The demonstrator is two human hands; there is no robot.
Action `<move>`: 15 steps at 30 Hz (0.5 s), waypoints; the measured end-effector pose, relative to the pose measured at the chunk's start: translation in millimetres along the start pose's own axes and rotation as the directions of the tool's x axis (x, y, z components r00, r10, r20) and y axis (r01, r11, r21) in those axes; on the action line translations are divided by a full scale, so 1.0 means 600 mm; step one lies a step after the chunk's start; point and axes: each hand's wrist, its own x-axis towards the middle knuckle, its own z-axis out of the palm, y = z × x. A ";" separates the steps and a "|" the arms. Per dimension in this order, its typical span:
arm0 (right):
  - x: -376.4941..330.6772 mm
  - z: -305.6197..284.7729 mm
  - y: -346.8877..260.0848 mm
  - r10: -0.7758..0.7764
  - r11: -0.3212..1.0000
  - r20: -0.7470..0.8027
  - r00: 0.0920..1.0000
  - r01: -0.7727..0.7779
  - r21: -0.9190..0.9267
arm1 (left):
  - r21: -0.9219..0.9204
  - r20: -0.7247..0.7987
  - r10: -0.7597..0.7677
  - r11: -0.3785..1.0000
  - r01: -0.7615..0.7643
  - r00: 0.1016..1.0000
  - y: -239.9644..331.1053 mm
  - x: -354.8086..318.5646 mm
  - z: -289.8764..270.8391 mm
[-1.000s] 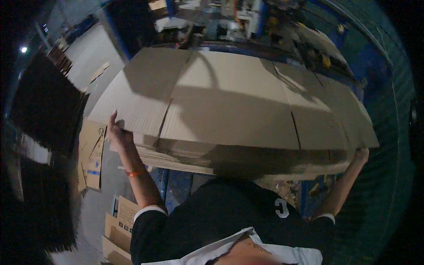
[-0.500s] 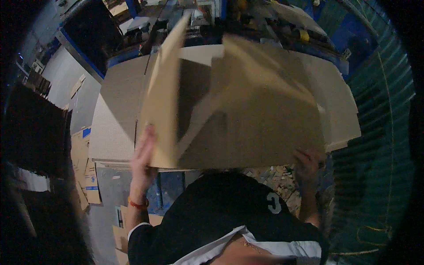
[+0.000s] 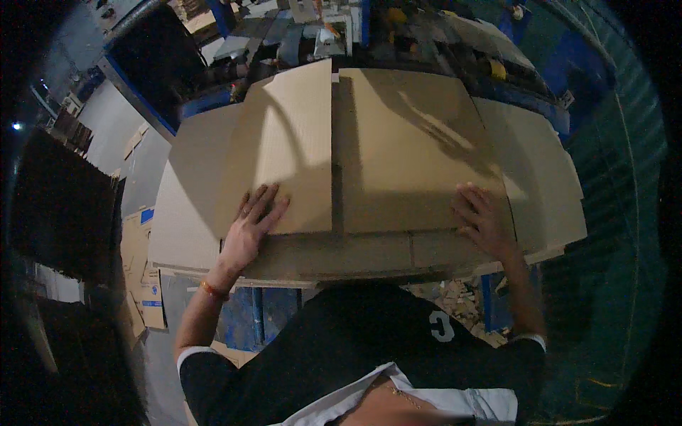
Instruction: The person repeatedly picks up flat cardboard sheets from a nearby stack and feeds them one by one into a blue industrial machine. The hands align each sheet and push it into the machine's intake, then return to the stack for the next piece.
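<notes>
A folded cardboard sheet (image 3: 398,156) lies over a stack of flat cardboard (image 3: 188,192) in front of me. Its left panel (image 3: 295,128) is folded inward, with its straight edge beside a narrow dark gap near the middle. My left hand (image 3: 256,216) rests on the lower part of that panel, fingers spread. On the right part of the sheet, near its right edge, my right hand (image 3: 483,216) lies with fingers apart. Neither hand grips anything.
A machine with blue frame parts (image 3: 515,96) and rollers stands just beyond the cardboard. Cardboard pieces (image 3: 142,263) lean or lie on the floor at the left. Scraps (image 3: 462,302) lie below the stack. A green corrugated wall (image 3: 625,234) rises at the right.
The raised left panel has come down onto the sheet, and the sheet has moved away from me. Both hands have shifted from its edges to lie on top.
</notes>
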 end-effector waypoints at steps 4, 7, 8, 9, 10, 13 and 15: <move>0.096 -0.004 0.064 0.214 0.975 0.222 0.951 -0.194 -0.110 | 0.013 -0.138 -0.016 1.000 0.018 0.990 -0.054 0.064 0.021; 0.168 0.022 0.124 0.222 0.975 0.183 0.958 -0.223 -0.015 | -0.115 -0.290 -0.008 0.993 -0.026 0.957 -0.112 0.153 0.056; 0.189 0.032 0.146 0.177 0.984 0.134 0.975 -0.180 0.010 | -0.070 -0.304 -0.014 0.998 -0.007 0.952 -0.128 0.183 0.070; 0.202 0.042 0.164 0.204 0.977 0.056 0.977 -0.206 0.044 | -0.025 -0.315 -0.024 1.000 0.017 0.949 -0.146 0.211 0.082; 0.216 0.054 0.177 0.267 0.963 0.059 0.962 -0.269 0.014 | 0.133 -0.277 -0.020 0.989 0.059 0.961 -0.167 0.239 0.089; 0.272 0.082 0.191 0.304 0.932 -0.043 0.952 -0.288 0.220 | 0.109 -0.368 -0.298 0.927 0.360 0.881 -0.191 0.302 0.110; 0.281 0.094 0.177 0.394 0.825 -0.017 0.919 -0.345 0.447 | -0.375 -0.289 -0.630 0.767 0.520 0.721 -0.171 0.310 0.103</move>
